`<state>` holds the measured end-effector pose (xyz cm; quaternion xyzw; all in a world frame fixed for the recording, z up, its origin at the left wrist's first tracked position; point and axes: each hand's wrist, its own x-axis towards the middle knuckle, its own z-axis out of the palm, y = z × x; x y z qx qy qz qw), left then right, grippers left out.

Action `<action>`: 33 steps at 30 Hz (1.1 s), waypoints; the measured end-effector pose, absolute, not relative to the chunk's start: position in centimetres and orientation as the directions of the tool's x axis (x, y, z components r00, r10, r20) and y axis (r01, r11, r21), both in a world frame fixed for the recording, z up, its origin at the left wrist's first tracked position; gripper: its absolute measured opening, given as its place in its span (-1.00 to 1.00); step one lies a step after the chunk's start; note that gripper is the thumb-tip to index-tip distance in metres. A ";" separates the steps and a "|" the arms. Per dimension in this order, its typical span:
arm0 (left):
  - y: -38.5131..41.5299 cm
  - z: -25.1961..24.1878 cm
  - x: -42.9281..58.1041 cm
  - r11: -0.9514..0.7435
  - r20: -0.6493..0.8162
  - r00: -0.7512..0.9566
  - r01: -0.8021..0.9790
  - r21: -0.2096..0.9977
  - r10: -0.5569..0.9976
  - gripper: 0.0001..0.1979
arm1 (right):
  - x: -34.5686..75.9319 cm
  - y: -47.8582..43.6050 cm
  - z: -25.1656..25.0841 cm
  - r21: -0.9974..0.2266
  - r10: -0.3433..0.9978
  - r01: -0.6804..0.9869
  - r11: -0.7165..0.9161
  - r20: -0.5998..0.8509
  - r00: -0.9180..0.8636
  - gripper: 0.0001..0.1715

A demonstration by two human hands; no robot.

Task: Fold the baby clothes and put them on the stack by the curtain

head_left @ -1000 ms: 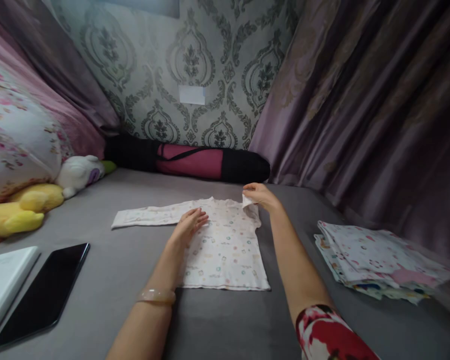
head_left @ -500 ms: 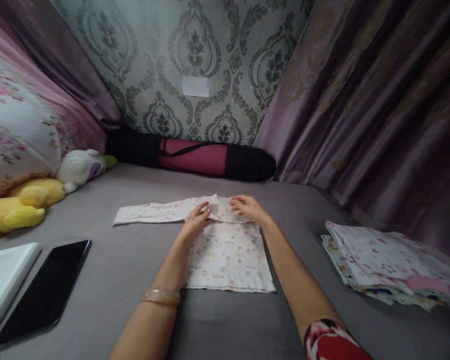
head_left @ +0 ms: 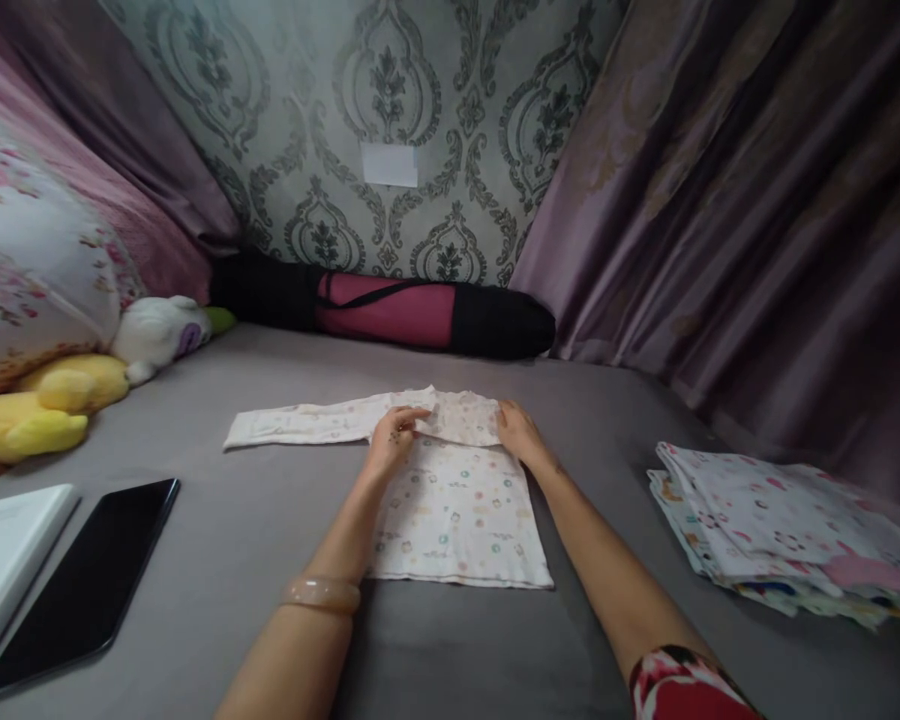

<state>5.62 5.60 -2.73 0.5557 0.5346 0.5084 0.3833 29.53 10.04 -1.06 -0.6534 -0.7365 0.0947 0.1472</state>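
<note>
A small white baby shirt point(head_left: 450, 505) with a coloured print lies flat on the grey bed sheet point(head_left: 270, 540). Its left sleeve point(head_left: 300, 426) stretches out to the left. The right sleeve is folded over the chest. My left hand point(head_left: 392, 437) rests on the shirt near the collar, fingers curled loosely on the cloth. My right hand point(head_left: 520, 432) presses flat on the shirt's upper right edge, over the folded sleeve. A pale bangle point(head_left: 321, 592) circles my left wrist.
A stack of folded printed clothes point(head_left: 772, 530) lies at the right. A black phone point(head_left: 82, 580) and a white device point(head_left: 7, 555) lie at the left front. Plush toys point(head_left: 82, 385) and a floral pillow sit at the left. A rolled pink mat in a black bag point(head_left: 390, 312) lies along the wall.
My right hand carried the right sleeve inward across the chest, laid it down and slid back to the shirt's right edge. My left hand shifted slightly up toward the collar.
</note>
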 end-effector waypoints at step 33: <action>5.1 -2.7 6.2 0.060 0.118 -0.114 0.921 0.385 0.987 -0.65 | 27.8 9.5 -3.2 -0.140 0.986 0.976 0.166 -0.010 -0.169 -0.18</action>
